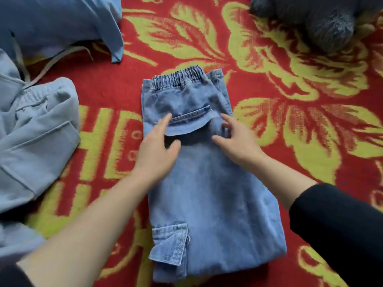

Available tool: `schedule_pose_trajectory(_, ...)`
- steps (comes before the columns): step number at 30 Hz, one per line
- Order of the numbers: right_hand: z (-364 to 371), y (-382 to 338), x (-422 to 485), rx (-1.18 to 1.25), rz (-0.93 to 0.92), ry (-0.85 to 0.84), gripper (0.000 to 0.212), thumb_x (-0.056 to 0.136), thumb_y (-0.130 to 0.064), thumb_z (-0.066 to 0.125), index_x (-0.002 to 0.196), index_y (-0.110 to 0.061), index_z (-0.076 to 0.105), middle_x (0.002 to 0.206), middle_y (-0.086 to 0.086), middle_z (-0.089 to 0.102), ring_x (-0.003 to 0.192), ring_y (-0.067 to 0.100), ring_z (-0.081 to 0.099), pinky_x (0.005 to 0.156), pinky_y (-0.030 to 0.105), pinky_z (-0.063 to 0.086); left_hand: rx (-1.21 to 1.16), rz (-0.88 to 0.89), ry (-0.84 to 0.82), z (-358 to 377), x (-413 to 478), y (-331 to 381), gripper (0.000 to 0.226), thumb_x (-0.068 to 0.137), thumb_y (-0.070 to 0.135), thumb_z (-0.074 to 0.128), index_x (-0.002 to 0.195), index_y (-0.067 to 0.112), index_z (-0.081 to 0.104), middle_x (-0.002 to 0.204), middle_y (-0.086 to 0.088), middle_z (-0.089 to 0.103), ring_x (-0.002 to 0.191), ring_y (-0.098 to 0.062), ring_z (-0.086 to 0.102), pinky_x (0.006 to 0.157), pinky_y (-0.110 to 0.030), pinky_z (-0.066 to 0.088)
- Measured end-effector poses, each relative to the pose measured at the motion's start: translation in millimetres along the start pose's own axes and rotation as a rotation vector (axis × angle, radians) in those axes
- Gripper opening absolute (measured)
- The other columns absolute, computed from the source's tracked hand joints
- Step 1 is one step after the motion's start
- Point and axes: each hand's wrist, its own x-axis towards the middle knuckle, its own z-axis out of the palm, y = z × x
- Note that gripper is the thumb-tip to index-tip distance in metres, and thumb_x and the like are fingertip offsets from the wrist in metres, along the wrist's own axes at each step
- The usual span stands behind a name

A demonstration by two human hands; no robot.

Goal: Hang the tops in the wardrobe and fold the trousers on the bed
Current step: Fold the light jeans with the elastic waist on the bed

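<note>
Light blue denim trousers [209, 195] lie folded lengthwise on the red and yellow patterned bed cover [290, 125], elastic waistband at the far end, a cargo pocket near me. My left hand [157, 150] hovers over the left side of the seat, fingers apart, its fingertips at the back pocket flap. My right hand [238, 139] is spread over the right side of the seat, fingers apart, touching or just above the denim. Neither hand grips the cloth.
Pale blue sweatpants [35, 137] with a drawstring lie crumpled at the left. A darker blue garment [62, 23] lies at the far left. A grey fuzzy thing [317, 19] sits at the far right corner.
</note>
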Motion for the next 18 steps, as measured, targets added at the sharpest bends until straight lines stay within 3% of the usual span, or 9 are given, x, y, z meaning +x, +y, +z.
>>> schedule_pose_trajectory(4, 1.6, 31.5, -65.3, -0.199, -0.199, 0.01, 0.058, 0.087, -0.023, 0.06, 0.142, -0.016, 0.044, 0.14, 0.001, 0.052, 0.131, 0.018, 0.045, 0.105, 0.024, 0.03, 0.2, 0.212, -0.013, 31.3, -75.8, -0.7, 0.058, 0.089, 0.03, 0.044, 0.145, 0.023, 0.035, 0.156, -0.004, 0.024, 0.146, -0.018, 0.013, 0.119, -0.041, 0.015)
schedule_pose_trajectory(7, 2.9, 63.8, -123.2, -0.284, -0.387, 0.013, 0.057, 0.084, -0.031, 0.055, 0.138, -0.011, 0.049, 0.14, 0.003, 0.052, 0.134, 0.018, 0.043, 0.109, 0.027, 0.031, 0.338, 0.328, 0.002, 46.5, -130.3, -4.8, 0.054, 0.085, 0.031, 0.041, 0.138, 0.021, 0.044, 0.152, -0.007, 0.034, 0.143, -0.021, 0.019, 0.113, -0.045, 0.019)
schedule_pose_trajectory(10, 5.4, 97.3, -170.6, -0.442, -0.522, -0.115, 0.065, 0.083, -0.038, 0.057, 0.141, -0.012, 0.043, 0.146, 0.004, 0.045, 0.138, 0.019, 0.037, 0.112, 0.031, 0.029, 0.553, 0.441, -0.054, 62.5, -169.9, -15.2, 0.049, 0.085, 0.031, 0.042, 0.132, 0.02, 0.053, 0.146, -0.012, 0.043, 0.139, -0.027, 0.029, 0.109, -0.047, 0.025)
schedule_pose_trajectory(15, 11.3, 126.1, -192.6, -0.734, -0.557, -0.385, 0.101, 0.065, -0.057, 0.065, 0.151, -0.021, 0.026, 0.157, 0.004, 0.028, 0.145, 0.024, 0.024, 0.116, 0.037, 0.016, 0.718, 0.342, -0.205, 77.1, -191.8, -28.3, 0.059, 0.086, 0.049, 0.04, 0.135, 0.019, 0.052, 0.149, -0.016, 0.037, 0.14, -0.035, 0.026, 0.111, -0.047, 0.021)
schedule_pose_trajectory(18, 10.2, 128.7, -180.8, -0.831, -0.543, -0.405, 0.107, 0.053, -0.043, 0.077, 0.147, -0.017, 0.033, 0.151, 0.007, 0.04, 0.138, 0.029, 0.038, 0.112, 0.039, 0.02, 0.753, 0.312, -0.285, 81.6, -191.2, -34.5, 0.088, 0.067, 0.065, 0.056, 0.141, 0.019, 0.044, 0.153, -0.019, 0.027, 0.142, -0.042, 0.018, 0.112, -0.052, 0.017)
